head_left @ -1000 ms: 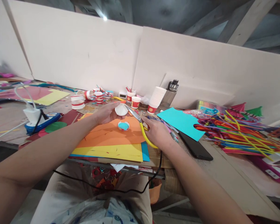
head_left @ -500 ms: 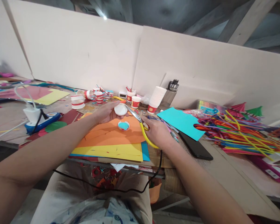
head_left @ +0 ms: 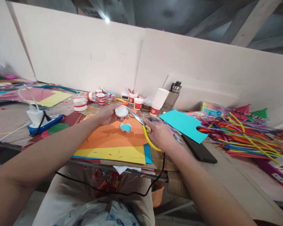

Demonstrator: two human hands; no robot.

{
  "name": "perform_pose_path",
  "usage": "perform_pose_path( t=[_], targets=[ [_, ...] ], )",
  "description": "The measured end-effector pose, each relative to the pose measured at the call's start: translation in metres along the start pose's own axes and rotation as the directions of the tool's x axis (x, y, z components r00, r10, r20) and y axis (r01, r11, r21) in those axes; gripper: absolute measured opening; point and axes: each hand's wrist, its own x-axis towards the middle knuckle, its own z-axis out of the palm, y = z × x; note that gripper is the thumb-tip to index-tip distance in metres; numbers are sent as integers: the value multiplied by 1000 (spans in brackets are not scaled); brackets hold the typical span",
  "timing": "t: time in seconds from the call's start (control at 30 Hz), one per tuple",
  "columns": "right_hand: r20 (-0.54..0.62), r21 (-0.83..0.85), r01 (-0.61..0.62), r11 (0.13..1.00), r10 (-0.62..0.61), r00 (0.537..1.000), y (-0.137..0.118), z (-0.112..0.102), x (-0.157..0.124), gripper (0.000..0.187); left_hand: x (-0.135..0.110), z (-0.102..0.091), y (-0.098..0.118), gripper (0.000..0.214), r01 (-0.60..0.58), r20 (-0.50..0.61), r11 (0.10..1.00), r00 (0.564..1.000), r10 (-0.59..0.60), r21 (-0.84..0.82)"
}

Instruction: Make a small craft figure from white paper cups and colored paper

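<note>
My left hand (head_left: pixel 108 114) is closed around a white paper cup bottom (head_left: pixel 121 111), round and shallow, held above the orange paper (head_left: pixel 101 138). A bit of orange shows just above it. My right hand (head_left: pixel 162 135) grips yellow-handled scissors (head_left: pixel 146 135), their blades pointing up and left at the cup bottom's right edge. Whether the tips touch it I cannot tell. Below, a small round piece with a light-blue centre (head_left: pixel 125 127) lies on the orange paper. Yellow sheets (head_left: pixel 113 153) lie underneath.
Behind stand a stack of paper cups (head_left: pixel 159 102), a single cup (head_left: pixel 138 103), a bottle (head_left: pixel 172 97) and cut cups (head_left: pixel 80 104). To the right are cyan paper (head_left: pixel 184 124), a black phone (head_left: pixel 199 149) and pipe cleaners (head_left: pixel 245 135). A power strip (head_left: pixel 46 122) sits left.
The whole view has shifted slightly. In my left hand the cup bottom looks a little more turned, and the scissors remain beside it in my right hand.
</note>
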Motion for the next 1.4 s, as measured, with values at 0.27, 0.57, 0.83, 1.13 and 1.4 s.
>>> perform_pose_path(
  t=[0.27,0.57,0.83,1.13,1.4],
  targets=[
    [13,-15,-3,1000,3,1000,-1,-3,0,53,1,-2,1,40,11,39,999,999,-10,-40],
    [4,20,-13,1000,13,1000,3,-3,0,54,1,-14,1,36,103,79,991,992,-96,-84],
    [-65,141,25,990,-16,998,10,-4,2,49,6,-24,-8,36,79,124,995,990,-72,-54],
    [-188,125,0,992,24,982,14,4,3,45,8,-25,-8,36,-40,93,999,995,41,-7],
    [-155,45,-21,999,28,988,11,3,0,53,6,-21,-6,42,-78,107,997,991,79,-15]
  ],
)
